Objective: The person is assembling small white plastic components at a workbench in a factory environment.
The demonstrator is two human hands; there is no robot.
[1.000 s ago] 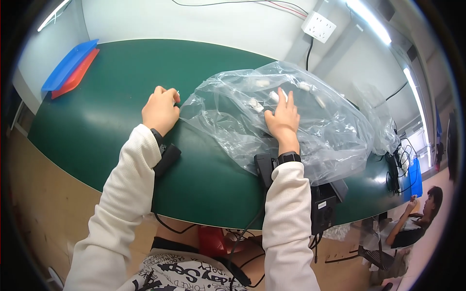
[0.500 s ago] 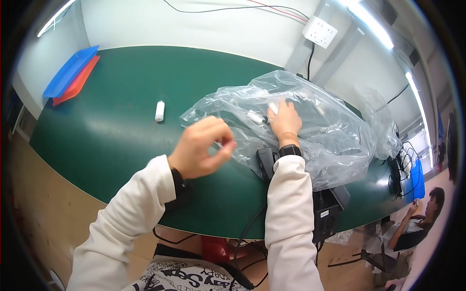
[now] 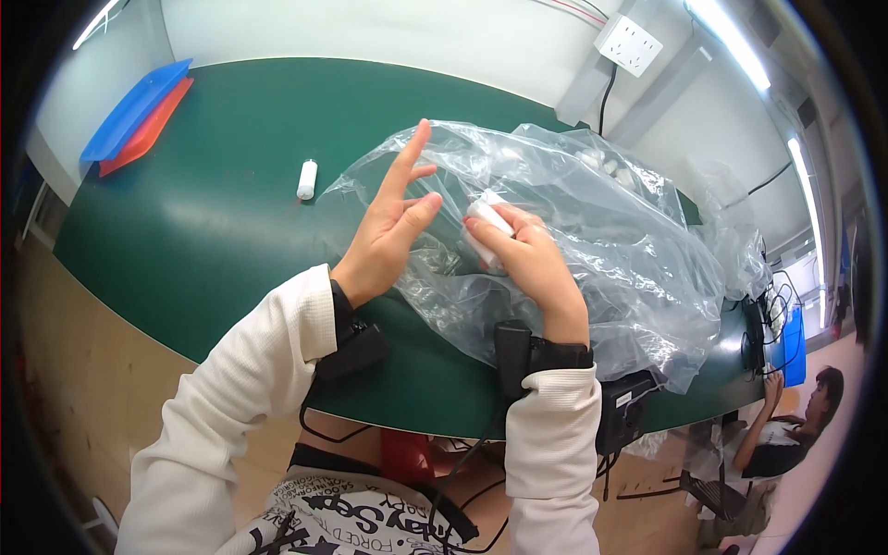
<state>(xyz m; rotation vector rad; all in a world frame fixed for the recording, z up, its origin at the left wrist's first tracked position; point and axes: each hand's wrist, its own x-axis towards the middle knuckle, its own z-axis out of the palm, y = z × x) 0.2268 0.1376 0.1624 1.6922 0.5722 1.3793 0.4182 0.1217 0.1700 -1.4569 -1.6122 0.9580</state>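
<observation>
A large clear plastic bag [image 3: 638, 268] lies crumpled across the table's right half. Over its near left part, my right hand [image 3: 536, 259] is closed on a small white cylinder [image 3: 492, 218]; a second white shape shows just below, partly hidden by the fingers. My left hand [image 3: 384, 231] is raised at the bag's left edge, index finger stretched out and thumb apart, with nothing seen in it. Another white cylinder [image 3: 307, 179] with a clear-looking top stands or lies on the green table, left of the bag. Several small white pieces [image 3: 606, 166] show through the bag's far part.
Blue [image 3: 139, 106] and red [image 3: 148, 139] trays lean at the table's [image 3: 222, 250] far left. A black box [image 3: 625, 407] sits at the near edge below the bag. Cables [image 3: 782, 305] and a blue bin [image 3: 794, 347] are at right, where another person [image 3: 786, 435] sits.
My right hand has drawn back toward me and left, bringing up a white cylinder. My left hand has opened and its index finger now points up. The bag has shifted and spread.
</observation>
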